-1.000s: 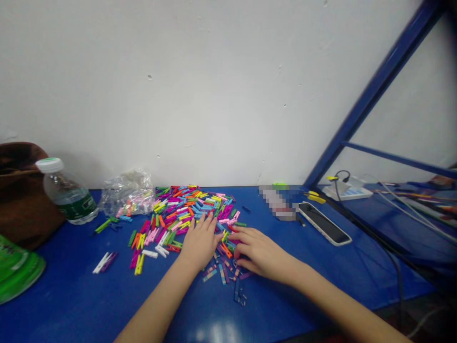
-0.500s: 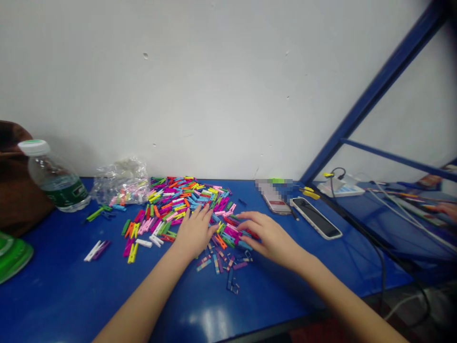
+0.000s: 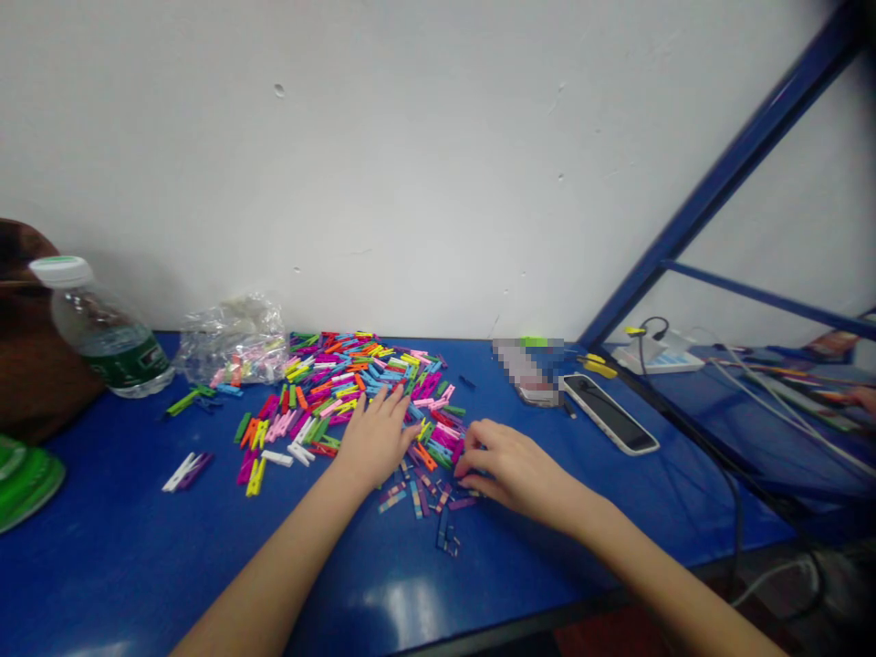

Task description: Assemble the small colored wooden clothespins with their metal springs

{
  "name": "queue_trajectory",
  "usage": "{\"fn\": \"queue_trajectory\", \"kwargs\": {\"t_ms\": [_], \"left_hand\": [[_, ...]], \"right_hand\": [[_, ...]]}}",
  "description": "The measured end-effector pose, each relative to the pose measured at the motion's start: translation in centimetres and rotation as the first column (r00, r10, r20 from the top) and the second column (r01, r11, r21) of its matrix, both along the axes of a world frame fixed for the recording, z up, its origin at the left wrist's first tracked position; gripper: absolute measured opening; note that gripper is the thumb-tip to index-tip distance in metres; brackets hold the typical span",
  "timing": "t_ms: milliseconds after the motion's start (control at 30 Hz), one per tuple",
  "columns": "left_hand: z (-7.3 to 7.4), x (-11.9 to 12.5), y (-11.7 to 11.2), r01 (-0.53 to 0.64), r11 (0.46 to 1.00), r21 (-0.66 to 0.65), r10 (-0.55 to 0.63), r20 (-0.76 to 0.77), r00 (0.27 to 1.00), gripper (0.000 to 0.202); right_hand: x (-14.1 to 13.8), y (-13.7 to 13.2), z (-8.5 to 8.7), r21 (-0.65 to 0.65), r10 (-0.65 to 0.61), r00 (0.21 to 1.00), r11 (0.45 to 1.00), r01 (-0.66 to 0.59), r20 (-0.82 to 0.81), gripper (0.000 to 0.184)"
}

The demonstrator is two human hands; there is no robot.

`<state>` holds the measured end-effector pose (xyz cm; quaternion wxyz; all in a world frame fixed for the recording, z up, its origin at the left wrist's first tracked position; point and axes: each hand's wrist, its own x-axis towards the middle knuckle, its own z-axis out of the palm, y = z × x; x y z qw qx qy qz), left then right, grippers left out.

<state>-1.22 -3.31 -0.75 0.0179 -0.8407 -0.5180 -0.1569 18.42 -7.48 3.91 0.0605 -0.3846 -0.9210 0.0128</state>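
Observation:
A heap of small, brightly coloured clothespins (image 3: 342, 374) is spread over the blue table (image 3: 205, 566). My left hand (image 3: 373, 443) lies on the near middle of the heap, palm down, its fingers stretched out and slightly apart. At the heap's right edge, my right hand (image 3: 513, 465) has its fingers curled in toward the thumb. What sits between those fingertips, if anything, is hidden. Darker, striped-looking small pieces (image 3: 417, 500) lie in front, between the two hands. A white clothespin (image 3: 179, 471) and a purple one (image 3: 197, 469) rest apart at the left.
A clear plastic bag (image 3: 236, 338) with clothespins in it lies behind at the left, beside a water bottle (image 3: 113, 338). A green object (image 3: 27, 484) stands at the left edge. To the right are a phone (image 3: 609, 415), cables (image 3: 698, 447) and a blue metal frame (image 3: 725, 173).
My right hand has moved slightly down and toward the near side of the heap, and its spread fingers have curled in. My left hand stays on the heap.

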Motion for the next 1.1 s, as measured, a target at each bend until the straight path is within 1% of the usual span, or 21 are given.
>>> {"fn": "queue_trajectory", "kwargs": {"t_ms": [167,300,433,533,633,733,900,1000,1100], "left_hand": [[-0.1,0.0,0.1,0.002,1.000,0.001,-0.002,0.006,1.000,0.044],[-0.1,0.0,0.1,0.003,1.000,-0.005,-0.003,-0.001,1.000,0.044],[-0.1,0.1,0.0,-0.001,1.000,0.000,0.001,-0.001,1.000,0.044],[0.2,0.1,-0.1,0.002,1.000,-0.013,-0.002,0.022,1.000,0.044],[0.7,0.2,-0.2,0.039,0.999,0.013,-0.040,0.070,0.997,0.040],[1.2,0.4,-0.3,0.075,0.996,0.056,-0.081,0.115,0.990,0.034],[1.4,0.5,-0.3,0.089,0.992,0.086,-0.102,0.162,0.981,0.029],[1.3,0.5,-0.2,0.102,0.989,0.105,-0.120,0.183,0.976,0.026],[1.3,0.5,-0.1,0.116,0.986,0.121,-0.138,0.195,0.971,0.025]], "right_hand": [[-1.2,0.3,-0.4,-0.013,0.081,0.994,0.997,-0.080,0.080,0.016],[-1.7,0.7,-0.8,-0.025,0.090,0.988,0.996,-0.088,0.122,0.018],[-1.5,0.9,-0.9,-0.027,0.097,0.990,0.995,-0.095,0.104,0.017],[-1.2,1.0,-0.6,0.003,0.085,0.993,0.996,-0.086,0.082,0.017],[-0.8,1.1,-0.2,0.034,0.047,0.998,0.998,-0.049,0.049,0.017],[-0.6,1.1,0.1,0.022,0.032,0.999,0.999,-0.032,0.024,0.016],[-0.9,0.8,-0.7,-0.029,0.065,0.996,0.998,-0.064,0.053,0.016],[-1.1,0.7,-1.2,-0.006,0.066,0.995,0.998,-0.066,0.076,0.017],[-0.9,1.0,-1.1,0.032,0.058,0.996,0.998,-0.060,0.063,0.018]]}}
